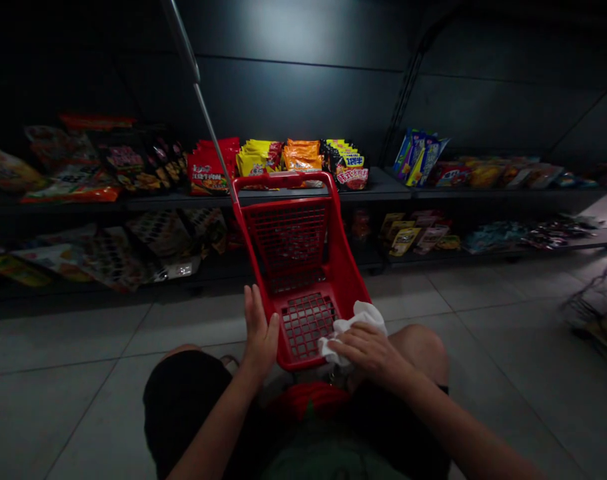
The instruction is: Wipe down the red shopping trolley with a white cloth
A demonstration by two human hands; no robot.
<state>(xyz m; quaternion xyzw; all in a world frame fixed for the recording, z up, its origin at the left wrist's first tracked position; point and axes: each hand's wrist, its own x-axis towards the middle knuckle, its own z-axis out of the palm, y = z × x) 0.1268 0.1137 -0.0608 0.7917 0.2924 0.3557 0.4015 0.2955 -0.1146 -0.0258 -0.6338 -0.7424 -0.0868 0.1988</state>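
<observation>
A red plastic shopping basket (pixel 303 267) lies tilted between my knees, its open mouth facing me and its grid bottom showing. My left hand (pixel 259 333) rests flat against the basket's left rim, fingers stretched upward. My right hand (pixel 368 350) presses a crumpled white cloth (pixel 356 323) against the basket's right rim, fingers closed over it. A metal pole (pixel 203 100) rises from the basket's far top edge toward the upper left.
Dark shelves (pixel 383 187) run along the back wall, stocked with colourful snack packets (pixel 278 160) on two levels. Grey floor tiles (pixel 483 320) surround me. A wire object (pixel 591 313) lies on the floor at the right.
</observation>
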